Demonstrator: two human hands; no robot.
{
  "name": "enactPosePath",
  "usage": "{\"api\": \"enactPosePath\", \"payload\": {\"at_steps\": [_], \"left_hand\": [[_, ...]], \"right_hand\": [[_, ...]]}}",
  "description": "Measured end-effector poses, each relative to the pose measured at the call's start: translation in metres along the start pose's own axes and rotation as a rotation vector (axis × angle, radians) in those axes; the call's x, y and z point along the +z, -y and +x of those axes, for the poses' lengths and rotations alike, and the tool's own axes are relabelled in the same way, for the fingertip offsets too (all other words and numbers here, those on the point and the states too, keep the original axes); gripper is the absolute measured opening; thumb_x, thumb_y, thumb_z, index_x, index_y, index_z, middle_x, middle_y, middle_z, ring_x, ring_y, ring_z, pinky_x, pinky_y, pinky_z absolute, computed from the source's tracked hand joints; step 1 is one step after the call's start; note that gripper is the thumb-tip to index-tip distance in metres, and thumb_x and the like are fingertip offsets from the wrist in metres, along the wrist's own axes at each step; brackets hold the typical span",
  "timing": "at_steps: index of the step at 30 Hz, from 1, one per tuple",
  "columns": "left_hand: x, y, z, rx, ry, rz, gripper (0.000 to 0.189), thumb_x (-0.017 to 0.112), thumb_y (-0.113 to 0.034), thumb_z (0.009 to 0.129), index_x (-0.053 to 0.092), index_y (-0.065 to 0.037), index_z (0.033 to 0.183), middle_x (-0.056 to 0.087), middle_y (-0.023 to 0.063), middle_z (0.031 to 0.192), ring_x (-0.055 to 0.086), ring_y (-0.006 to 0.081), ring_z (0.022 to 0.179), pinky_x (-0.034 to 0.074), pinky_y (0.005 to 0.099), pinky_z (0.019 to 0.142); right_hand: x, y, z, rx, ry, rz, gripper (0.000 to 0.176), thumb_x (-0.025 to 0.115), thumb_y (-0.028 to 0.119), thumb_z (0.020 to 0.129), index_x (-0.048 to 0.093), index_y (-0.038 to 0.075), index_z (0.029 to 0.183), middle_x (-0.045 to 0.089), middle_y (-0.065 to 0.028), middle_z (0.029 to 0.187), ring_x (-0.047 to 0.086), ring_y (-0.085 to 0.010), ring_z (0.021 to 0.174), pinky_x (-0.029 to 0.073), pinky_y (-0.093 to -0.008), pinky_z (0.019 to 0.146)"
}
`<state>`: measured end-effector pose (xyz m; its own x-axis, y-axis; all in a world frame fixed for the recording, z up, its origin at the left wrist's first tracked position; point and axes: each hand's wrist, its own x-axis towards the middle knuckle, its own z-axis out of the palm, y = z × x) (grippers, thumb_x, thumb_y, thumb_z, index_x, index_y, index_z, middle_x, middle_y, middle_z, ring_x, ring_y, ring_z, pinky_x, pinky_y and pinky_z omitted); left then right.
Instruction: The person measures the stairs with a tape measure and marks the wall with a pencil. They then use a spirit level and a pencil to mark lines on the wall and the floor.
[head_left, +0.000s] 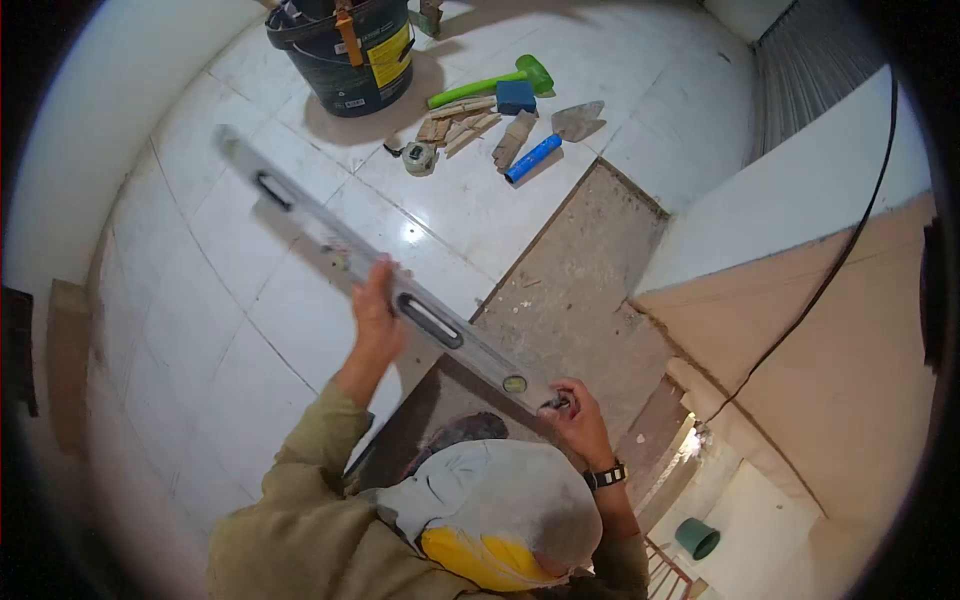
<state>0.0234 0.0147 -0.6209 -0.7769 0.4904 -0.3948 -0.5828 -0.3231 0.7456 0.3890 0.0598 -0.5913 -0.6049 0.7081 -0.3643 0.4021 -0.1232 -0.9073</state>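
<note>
A long grey spirit level (480,358) lies slantwise across the view, raised over the floor, its far end blurred at the upper left. My left hand (375,318) is closed on its lower edge near the middle, beside a long slot. At the near end, my right hand (582,428) has its fingers curled around the tip, close to a round yellow-green vial (514,384). A dark watch is on the right wrist. Grey cloth with a yellow patch (500,510) fills the lower middle, below both hands.
On white floor tiles (220,260) stand a black bucket (350,70), a green mallet (490,85), a blue block (516,97), wood pieces (463,125), a tape measure (419,158) and a blue-handled trowel (534,158). Bare concrete (580,260) borders them. A cable (845,262) hangs right; a green bucket (697,539) sits lower.
</note>
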Motion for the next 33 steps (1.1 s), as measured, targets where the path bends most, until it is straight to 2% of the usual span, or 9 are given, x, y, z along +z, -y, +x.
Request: {"api": "enactPosePath", "payload": {"at_steps": [2, 5, 7, 10, 13, 15, 20, 27, 33], "left_hand": [[-0.010, -0.063, 0.015, 0.574, -0.001, 0.709, 0.026, 0.071, -0.018, 0.086, 0.056, -0.003, 0.101, 0.059, 0.0040, 0.083, 0.056, 0.0131, 0.075, 0.049, 0.0319, 0.069], [0.023, -0.202, 0.022, 0.599, 0.142, 0.898, 0.031, 0.072, -0.022, 0.086, 0.057, -0.001, 0.103, 0.063, 0.0046, 0.084, 0.057, 0.0114, 0.069, 0.048, 0.0283, 0.063], [0.017, -0.259, 0.043, 0.925, 0.162, 1.380, 0.042, 0.073, -0.021, 0.084, 0.054, 0.003, 0.113, 0.064, 0.0059, 0.085, 0.058, 0.0124, 0.072, 0.050, 0.0293, 0.065], [0.009, -0.295, 0.024, 0.642, 0.278, 1.720, 0.044, 0.078, -0.017, 0.079, 0.057, 0.001, 0.113, 0.066, 0.0087, 0.086, 0.060, 0.0174, 0.071, 0.051, 0.0308, 0.065], [-0.014, -0.255, 0.019, 0.760, 0.478, 2.176, 0.043, 0.083, -0.019, 0.074, 0.062, -0.004, 0.108, 0.068, 0.0112, 0.086, 0.062, 0.0225, 0.067, 0.051, 0.0339, 0.064], [-0.003, -0.212, 0.020, 0.658, 0.690, 2.084, 0.038, 0.082, -0.025, 0.073, 0.063, -0.009, 0.103, 0.069, 0.0104, 0.093, 0.065, 0.0331, 0.080, 0.052, 0.0394, 0.068], [0.026, -0.106, 0.088, 0.838, 1.262, 2.005, 0.033, 0.077, -0.031, 0.075, 0.066, -0.015, 0.102, 0.063, 0.0030, 0.091, 0.061, 0.0250, 0.092, 0.043, 0.0433, 0.082], [0.077, 0.002, 0.133, 0.905, 1.453, 1.944, 0.031, 0.075, -0.033, 0.078, 0.065, -0.016, 0.101, 0.062, 0.0022, 0.097, 0.058, 0.0250, 0.100, 0.040, 0.0498, 0.092], [0.067, 0.018, 0.155, 1.035, 1.184, 1.634, 0.034, 0.079, -0.033, 0.073, 0.068, -0.015, 0.099, 0.061, 0.0054, 0.098, 0.057, 0.0280, 0.103, 0.038, 0.0505, 0.097]], "right_hand": [[0.001, 0.002, -0.001, -0.081, -0.053, -0.143, 0.037, 0.072, 0.006, 0.082, 0.061, 0.006, 0.117, 0.066, -0.0081, 0.109, 0.058, -0.0126, 0.084, 0.049, -0.0290, 0.072], [-0.016, 0.000, 0.003, -0.077, -0.128, -0.342, 0.028, 0.069, 0.008, 0.085, 0.065, 0.005, 0.112, 0.068, -0.0093, 0.101, 0.057, -0.0139, 0.077, 0.049, -0.0279, 0.071], [-0.028, 0.000, 0.010, 0.058, -0.240, -0.277, 0.023, 0.068, 0.010, 0.086, 0.067, 0.003, 0.108, 0.068, -0.0106, 0.094, 0.058, -0.0150, 0.075, 0.049, -0.0278, 0.072], [-0.048, -0.019, 0.017, -0.015, -0.349, -0.311, 0.021, 0.066, 0.013, 0.089, 0.067, 0.001, 0.105, 0.069, -0.0097, 0.087, 0.060, -0.0155, 0.072, 0.050, -0.0288, 0.071], [-0.058, -0.029, 0.022, -0.023, -0.398, -0.161, 0.029, 0.063, 0.021, 0.094, 0.063, 0.002, 0.116, 0.068, -0.0077, 0.088, 0.058, -0.0128, 0.070, 0.049, -0.0277, 0.065], [-0.061, -0.036, 0.029, -0.009, -0.492, 0.131, 0.037, 0.060, 0.027, 0.096, 0.057, 0.005, 0.126, 0.066, -0.0062, 0.088, 0.055, -0.0106, 0.067, 0.046, -0.0264, 0.058], [-0.074, -0.033, 0.028, 0.232, -0.475, 0.484, 0.049, 0.056, 0.035, 0.098, 0.045, 0.010, 0.139, 0.062, -0.0030, 0.086, 0.050, -0.0072, 0.062, 0.039, -0.0230, 0.046], [-0.082, -0.083, 0.002, 0.249, -0.570, 0.151, 0.037, 0.064, 0.011, 0.090, 0.052, 0.009, 0.125, 0.054, 0.0019, 0.073, 0.047, -0.0065, 0.054, 0.037, -0.0218, 0.045], [-0.078, -0.080, 0.004, 0.190, -0.645, -0.006, 0.033, 0.065, 0.007, 0.088, 0.055, 0.009, 0.120, 0.053, 0.0025, 0.072, 0.048, -0.0064, 0.056, 0.037, -0.0221, 0.045]]}}
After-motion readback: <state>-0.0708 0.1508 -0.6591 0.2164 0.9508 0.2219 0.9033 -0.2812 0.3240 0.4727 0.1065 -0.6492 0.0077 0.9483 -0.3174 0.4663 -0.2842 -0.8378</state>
